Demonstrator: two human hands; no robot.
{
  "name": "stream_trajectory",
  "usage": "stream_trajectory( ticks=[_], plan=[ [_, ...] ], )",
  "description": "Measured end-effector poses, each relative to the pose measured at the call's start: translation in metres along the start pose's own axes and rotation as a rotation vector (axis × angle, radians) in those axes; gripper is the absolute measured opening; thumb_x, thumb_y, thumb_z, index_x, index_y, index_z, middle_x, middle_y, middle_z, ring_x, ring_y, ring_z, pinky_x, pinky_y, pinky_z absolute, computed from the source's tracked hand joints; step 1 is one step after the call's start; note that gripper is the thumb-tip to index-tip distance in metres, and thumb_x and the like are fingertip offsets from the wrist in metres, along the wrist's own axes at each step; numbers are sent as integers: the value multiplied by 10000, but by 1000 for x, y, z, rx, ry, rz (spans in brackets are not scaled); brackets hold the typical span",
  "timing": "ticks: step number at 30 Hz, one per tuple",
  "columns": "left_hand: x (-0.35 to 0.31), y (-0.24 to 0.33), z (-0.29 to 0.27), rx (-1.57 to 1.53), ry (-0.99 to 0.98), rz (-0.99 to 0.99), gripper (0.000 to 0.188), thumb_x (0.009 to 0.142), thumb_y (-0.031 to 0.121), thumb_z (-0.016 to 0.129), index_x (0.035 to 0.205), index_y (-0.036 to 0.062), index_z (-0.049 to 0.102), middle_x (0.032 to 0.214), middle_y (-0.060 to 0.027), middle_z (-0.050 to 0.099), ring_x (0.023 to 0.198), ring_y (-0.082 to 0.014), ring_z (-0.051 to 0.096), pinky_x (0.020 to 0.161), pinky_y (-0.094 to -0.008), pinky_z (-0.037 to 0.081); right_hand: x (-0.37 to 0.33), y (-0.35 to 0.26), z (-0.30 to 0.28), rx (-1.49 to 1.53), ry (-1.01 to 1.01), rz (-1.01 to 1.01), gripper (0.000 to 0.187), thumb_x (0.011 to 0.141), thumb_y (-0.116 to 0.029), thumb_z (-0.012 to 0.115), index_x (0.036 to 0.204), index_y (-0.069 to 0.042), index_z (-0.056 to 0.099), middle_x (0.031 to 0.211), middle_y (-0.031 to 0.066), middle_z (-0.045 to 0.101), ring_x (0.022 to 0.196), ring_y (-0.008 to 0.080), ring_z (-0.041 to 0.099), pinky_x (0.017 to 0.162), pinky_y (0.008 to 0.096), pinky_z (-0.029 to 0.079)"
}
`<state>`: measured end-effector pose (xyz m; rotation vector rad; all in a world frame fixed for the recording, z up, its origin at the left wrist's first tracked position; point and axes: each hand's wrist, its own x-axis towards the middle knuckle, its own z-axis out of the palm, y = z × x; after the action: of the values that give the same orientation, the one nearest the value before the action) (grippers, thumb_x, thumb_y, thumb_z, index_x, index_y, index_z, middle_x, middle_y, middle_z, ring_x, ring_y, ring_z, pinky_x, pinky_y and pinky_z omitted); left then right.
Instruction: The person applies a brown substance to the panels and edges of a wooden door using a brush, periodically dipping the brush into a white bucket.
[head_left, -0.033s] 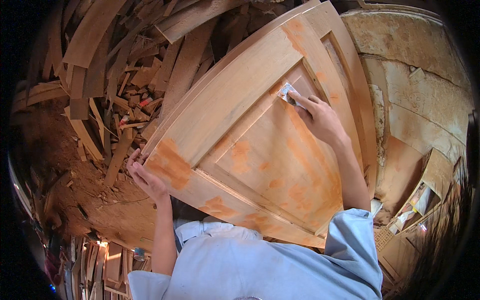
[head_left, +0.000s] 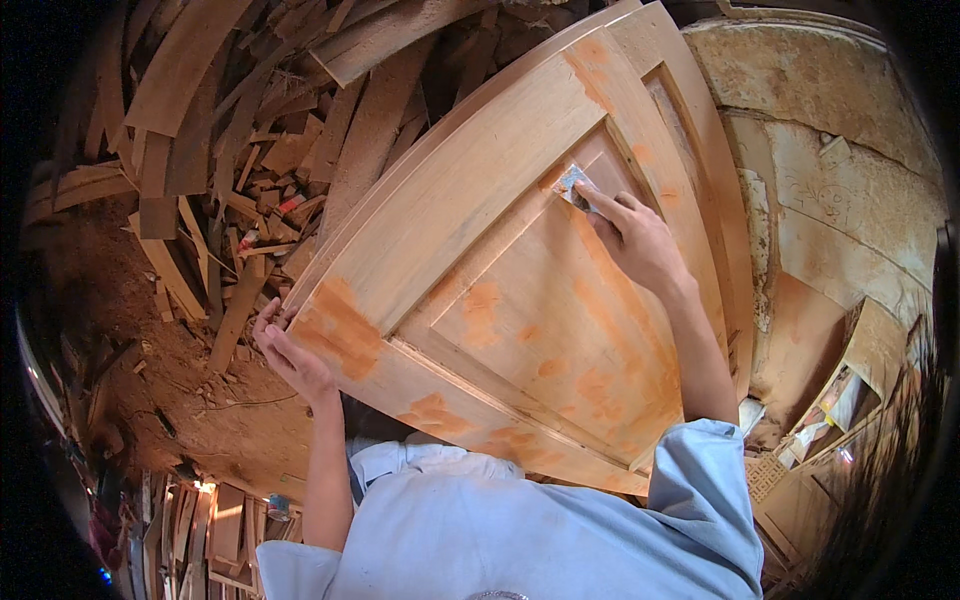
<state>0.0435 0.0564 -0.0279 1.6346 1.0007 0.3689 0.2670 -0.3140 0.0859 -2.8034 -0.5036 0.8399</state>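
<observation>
A paneled wooden door slants across the middle, with orange filler smeared in patches on its frame and recessed panel. My right hand is closed on a small putty knife, its flat metal blade lying against the panel near the upper inner moulding. The blade has orange and pale residue on it, and the handle is hidden by my fingers. At the door's left corner my left hand grips the edge, beside a broad orange smear.
Behind this door leans a second paneled door. Scrap boards and offcuts pile up at the upper left, above reddish dirt ground. To the right are large pale slabs and an open box-like wooden piece. Upright wood pieces stand lower left.
My right hand and the putty knife have shifted very slightly, toward the lower left. My left hand and the door stay put.
</observation>
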Motion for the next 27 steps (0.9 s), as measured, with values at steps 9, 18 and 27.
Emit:
stream_trajectory(
  ticks=[9, 18, 27],
  plan=[
    [-2, 2, 2, 20, 8, 13, 498, 1084, 424, 351, 1275, -12, 500, 1265, -129, 558, 1054, -244, 579, 984, -383, 445, -1, 5, 52, 65, 157, -7, 467, 1012, -208, 566, 1469, -260, 484, 911, 131, 575, 753, 334, 616, 683, 460, 506],
    [-1, 3, 2, 3, 4, -11, 502, 1084, 425, 358, 1279, -17, 492, 1270, -137, 544, 1050, -237, 579, 972, -384, 458, -27, 8, 49, -48, 96, 94, 513, 1001, -186, 564, 1489, -293, 449, 944, 128, 586, 738, 314, 646, 664, 461, 553],
    [-3, 8, 3, -34, 7, -49, 495, 1089, 421, 351, 1259, -17, 506, 1266, -127, 538, 1057, -227, 569, 976, -367, 453, -59, 17, 6, 105, 172, 17, 437, 1018, -242, 552, 1449, -205, 492, 1093, 148, 646, 924, 354, 656, 815, 451, 531]
  ],
)
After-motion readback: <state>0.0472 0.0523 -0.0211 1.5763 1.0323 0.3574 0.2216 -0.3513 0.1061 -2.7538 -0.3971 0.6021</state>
